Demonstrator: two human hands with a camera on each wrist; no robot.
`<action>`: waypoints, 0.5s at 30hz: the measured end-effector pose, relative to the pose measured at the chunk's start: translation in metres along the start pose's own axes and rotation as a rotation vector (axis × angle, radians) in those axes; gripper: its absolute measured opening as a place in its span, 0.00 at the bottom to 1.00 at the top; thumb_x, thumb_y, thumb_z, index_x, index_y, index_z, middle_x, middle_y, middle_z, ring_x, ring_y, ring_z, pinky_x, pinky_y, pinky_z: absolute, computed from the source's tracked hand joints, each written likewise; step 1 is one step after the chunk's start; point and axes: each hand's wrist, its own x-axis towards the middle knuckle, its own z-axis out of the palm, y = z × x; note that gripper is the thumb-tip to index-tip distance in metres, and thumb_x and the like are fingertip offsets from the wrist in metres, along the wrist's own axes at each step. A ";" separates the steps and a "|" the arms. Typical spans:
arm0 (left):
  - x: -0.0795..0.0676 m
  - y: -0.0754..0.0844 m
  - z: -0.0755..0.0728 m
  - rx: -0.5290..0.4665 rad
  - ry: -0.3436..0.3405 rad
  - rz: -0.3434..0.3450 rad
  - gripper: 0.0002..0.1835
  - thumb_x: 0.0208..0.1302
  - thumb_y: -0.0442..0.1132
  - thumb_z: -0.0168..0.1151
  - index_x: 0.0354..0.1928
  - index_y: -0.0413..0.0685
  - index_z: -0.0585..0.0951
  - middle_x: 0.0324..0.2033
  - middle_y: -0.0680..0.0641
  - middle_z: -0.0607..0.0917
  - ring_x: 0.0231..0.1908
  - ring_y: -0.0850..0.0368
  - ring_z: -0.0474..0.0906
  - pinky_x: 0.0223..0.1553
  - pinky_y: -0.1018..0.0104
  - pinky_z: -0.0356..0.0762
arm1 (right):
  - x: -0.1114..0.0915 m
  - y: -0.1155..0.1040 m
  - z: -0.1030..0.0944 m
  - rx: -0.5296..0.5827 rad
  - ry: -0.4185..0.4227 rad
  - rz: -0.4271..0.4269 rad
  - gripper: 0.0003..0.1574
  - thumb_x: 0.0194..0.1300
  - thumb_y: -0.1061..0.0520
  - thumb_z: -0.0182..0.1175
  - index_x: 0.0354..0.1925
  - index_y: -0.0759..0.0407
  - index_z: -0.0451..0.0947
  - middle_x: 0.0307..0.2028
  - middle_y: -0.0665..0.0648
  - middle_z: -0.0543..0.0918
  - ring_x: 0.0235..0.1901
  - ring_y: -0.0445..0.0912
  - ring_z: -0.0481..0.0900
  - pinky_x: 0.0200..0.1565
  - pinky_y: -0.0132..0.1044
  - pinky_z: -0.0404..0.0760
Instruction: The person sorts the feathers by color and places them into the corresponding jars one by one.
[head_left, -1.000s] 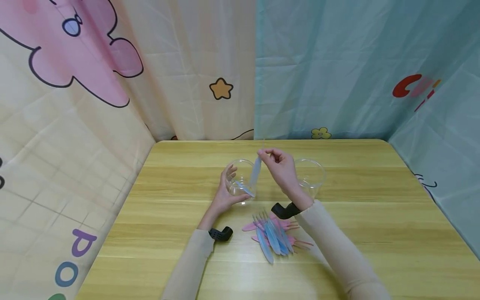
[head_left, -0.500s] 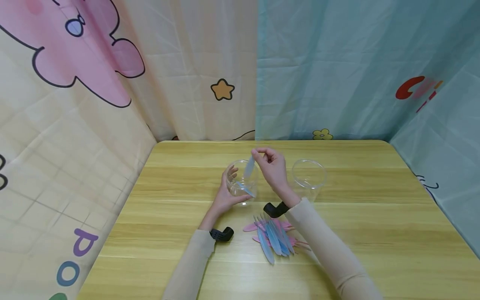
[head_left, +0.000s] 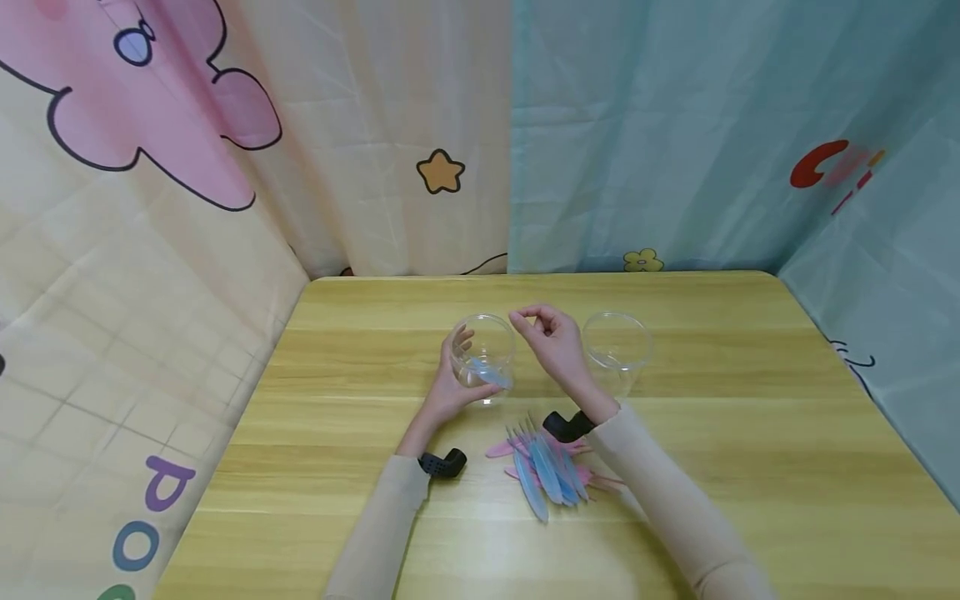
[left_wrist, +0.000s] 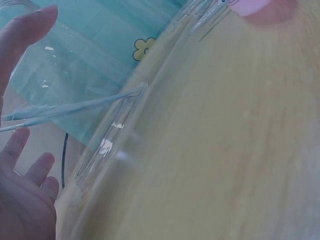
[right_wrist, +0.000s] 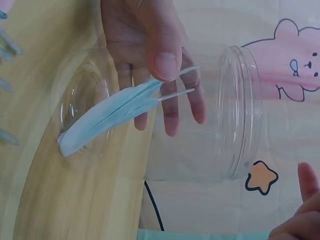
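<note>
A clear plastic jar (head_left: 493, 340) stands tilted or upright, I cannot tell which, at the middle of the table. My left hand (head_left: 447, 393) grips it, thumb on the near side and fingers behind. Two pale blue feathers (right_wrist: 107, 117) lean inside, their quill ends up, as the right wrist view shows. To the right of the jar's mouth is my right hand (head_left: 558, 346), with fingers loosely bent and nothing between them. Below both hands lies a pile of blue feathers (head_left: 546, 473) mixed with pink feathers (head_left: 498, 450).
A second clear jar (head_left: 617, 360) stands right of my right hand, partly behind the wrist. Wooden tabletop (head_left: 337, 417) surrounds everything. Printed curtains (head_left: 390, 125) hang behind the table and at both sides.
My right hand brought a blue feather over the jar's mouth and let go of it. The feather now lies inside beside the other one, and the hand has drawn back to the right.
</note>
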 end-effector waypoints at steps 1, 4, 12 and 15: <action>0.000 0.000 0.000 0.002 0.002 -0.003 0.61 0.43 0.36 0.78 0.73 0.63 0.47 0.68 0.43 0.58 0.66 0.42 0.54 0.61 0.41 0.57 | -0.002 0.001 -0.003 -0.015 -0.028 0.007 0.13 0.64 0.58 0.62 0.40 0.70 0.81 0.14 0.52 0.62 0.14 0.41 0.56 0.20 0.31 0.57; 0.001 0.000 -0.002 -0.001 0.006 -0.002 0.61 0.43 0.36 0.79 0.73 0.65 0.47 0.68 0.44 0.58 0.66 0.42 0.54 0.60 0.41 0.57 | -0.007 0.020 -0.011 -0.060 -0.117 0.025 0.14 0.64 0.53 0.63 0.39 0.64 0.82 0.13 0.51 0.63 0.13 0.41 0.56 0.18 0.32 0.57; 0.001 -0.006 -0.001 0.001 0.010 -0.021 0.61 0.42 0.37 0.79 0.72 0.70 0.48 0.67 0.49 0.59 0.66 0.46 0.55 0.61 0.42 0.56 | -0.028 0.057 -0.038 -0.271 -0.384 0.081 0.13 0.61 0.48 0.65 0.31 0.56 0.83 0.11 0.47 0.62 0.12 0.40 0.56 0.16 0.31 0.55; 0.000 0.006 -0.001 -0.017 -0.010 -0.015 0.61 0.43 0.35 0.78 0.73 0.60 0.47 0.68 0.43 0.57 0.66 0.40 0.53 0.61 0.40 0.55 | -0.037 0.063 -0.050 -0.395 -0.481 0.114 0.13 0.59 0.46 0.66 0.26 0.53 0.81 0.11 0.45 0.61 0.13 0.38 0.57 0.17 0.31 0.56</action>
